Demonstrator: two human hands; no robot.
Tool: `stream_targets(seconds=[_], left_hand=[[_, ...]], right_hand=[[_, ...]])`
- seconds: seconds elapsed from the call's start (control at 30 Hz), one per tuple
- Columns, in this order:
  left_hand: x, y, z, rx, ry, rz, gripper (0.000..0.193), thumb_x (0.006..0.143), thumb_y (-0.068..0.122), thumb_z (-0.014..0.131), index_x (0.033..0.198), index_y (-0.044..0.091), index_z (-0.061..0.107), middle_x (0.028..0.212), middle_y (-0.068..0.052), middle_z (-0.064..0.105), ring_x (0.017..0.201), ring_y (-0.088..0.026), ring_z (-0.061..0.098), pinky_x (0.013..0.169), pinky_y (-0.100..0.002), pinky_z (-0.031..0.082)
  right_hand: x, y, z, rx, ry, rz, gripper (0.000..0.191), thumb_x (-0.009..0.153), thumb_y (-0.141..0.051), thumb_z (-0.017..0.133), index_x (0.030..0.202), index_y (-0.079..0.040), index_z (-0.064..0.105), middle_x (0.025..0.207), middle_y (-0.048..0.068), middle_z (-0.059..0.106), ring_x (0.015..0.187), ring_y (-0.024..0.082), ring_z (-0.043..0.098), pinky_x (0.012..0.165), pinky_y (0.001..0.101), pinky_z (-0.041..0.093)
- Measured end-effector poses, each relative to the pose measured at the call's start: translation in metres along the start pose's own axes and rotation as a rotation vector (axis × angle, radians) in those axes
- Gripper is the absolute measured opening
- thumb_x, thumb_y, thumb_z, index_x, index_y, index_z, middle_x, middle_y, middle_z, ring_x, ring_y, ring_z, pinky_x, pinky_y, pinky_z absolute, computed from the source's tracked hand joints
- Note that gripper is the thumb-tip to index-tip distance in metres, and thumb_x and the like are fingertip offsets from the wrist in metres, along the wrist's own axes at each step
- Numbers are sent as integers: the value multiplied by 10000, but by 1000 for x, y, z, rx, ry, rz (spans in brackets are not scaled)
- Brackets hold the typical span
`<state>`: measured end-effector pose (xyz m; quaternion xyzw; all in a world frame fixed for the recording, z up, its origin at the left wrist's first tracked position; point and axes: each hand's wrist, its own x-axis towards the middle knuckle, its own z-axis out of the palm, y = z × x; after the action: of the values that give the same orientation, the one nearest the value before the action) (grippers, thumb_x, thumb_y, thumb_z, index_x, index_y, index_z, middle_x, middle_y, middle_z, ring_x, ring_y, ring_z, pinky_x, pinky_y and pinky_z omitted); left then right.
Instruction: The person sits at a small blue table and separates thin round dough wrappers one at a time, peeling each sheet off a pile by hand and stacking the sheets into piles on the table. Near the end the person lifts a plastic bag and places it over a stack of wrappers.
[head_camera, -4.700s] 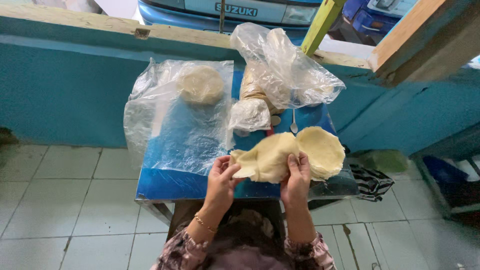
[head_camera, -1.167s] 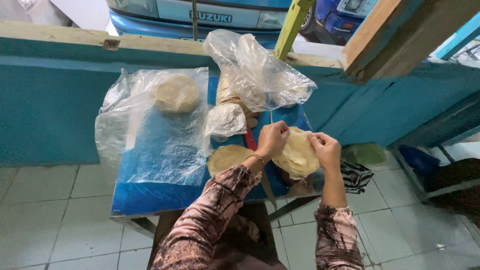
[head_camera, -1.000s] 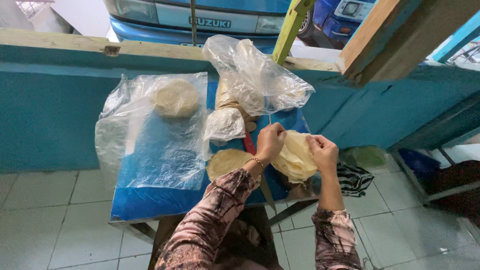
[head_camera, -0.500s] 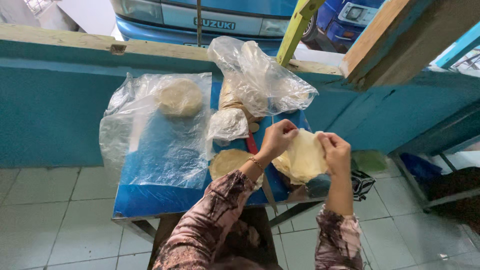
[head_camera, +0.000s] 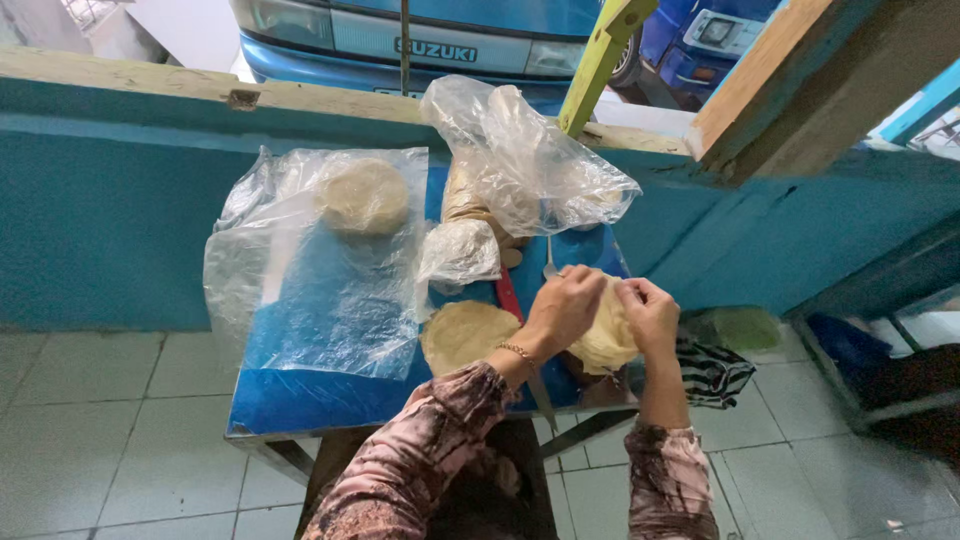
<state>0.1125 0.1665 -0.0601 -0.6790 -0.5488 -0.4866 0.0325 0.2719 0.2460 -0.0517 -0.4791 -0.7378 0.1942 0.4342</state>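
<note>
Left hand (head_camera: 568, 310) and right hand (head_camera: 650, 315) are pinching a folded dough round (head_camera: 607, 340) above the blue bench (head_camera: 300, 400), right of a flat round (head_camera: 465, 335). Uneven grip pressure is likely risking a tear along the thin edge.

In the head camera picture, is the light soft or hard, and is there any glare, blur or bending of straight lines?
Head view: soft daylight, no hard shadows; white glare patches on the clear plastic sheet and the plastic bag; the left hand and right hand on the folded dough look slightly soft; wide-lens distortion tilts the ledge and floor tiles near the edges.
</note>
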Motion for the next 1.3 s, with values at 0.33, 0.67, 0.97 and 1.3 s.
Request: stream_targets(seconds=[0.33, 0.67, 0.97, 1.3], left_hand=[[-27, -20, 12, 165, -425, -53, 614, 1003, 518, 429, 1501, 163, 488, 1647, -108, 322, 1550, -272, 241, 1116, -753, 220], [-25, -19, 11, 205, -442, -128, 568, 1012, 510, 420, 1504, 234, 496, 1676, -126, 268, 1550, -395, 201, 1139, -777, 154], [-15, -22, 3, 62, -532, -361, 647, 968, 600, 417, 1534, 287, 426, 1686, -143, 120, 1545, -398, 111, 1129, -756, 101], [-22, -14, -29, -28, -474, -284, 674, 926, 587, 522, 1514, 263, 467, 1697, -173, 151, 1425, -439, 250, 1059, -724, 211]], right_hand=[[9, 5, 2, -18, -6, 15, 274, 858, -276, 840, 957, -30, 771, 740, 63, 722, 647, 120, 648, 621, 305, 532], [-30, 9, -28, -135, 210, -409, 139, 1038, -214, 707, 1080, -84, 734, 1114, 79, 723, 952, 245, 684, 869, 357, 530], [-112, -1, -38, -148, 90, -520, 274, 1009, -174, 653, 1265, -98, 713, 1345, 129, 664, 1290, 294, 604, 1081, 408, 487], [-128, -3, -32, -234, 240, -561, 280, 1030, -188, 634, 1276, -64, 685, 1334, 124, 654, 1261, 315, 590, 1083, 429, 469]])
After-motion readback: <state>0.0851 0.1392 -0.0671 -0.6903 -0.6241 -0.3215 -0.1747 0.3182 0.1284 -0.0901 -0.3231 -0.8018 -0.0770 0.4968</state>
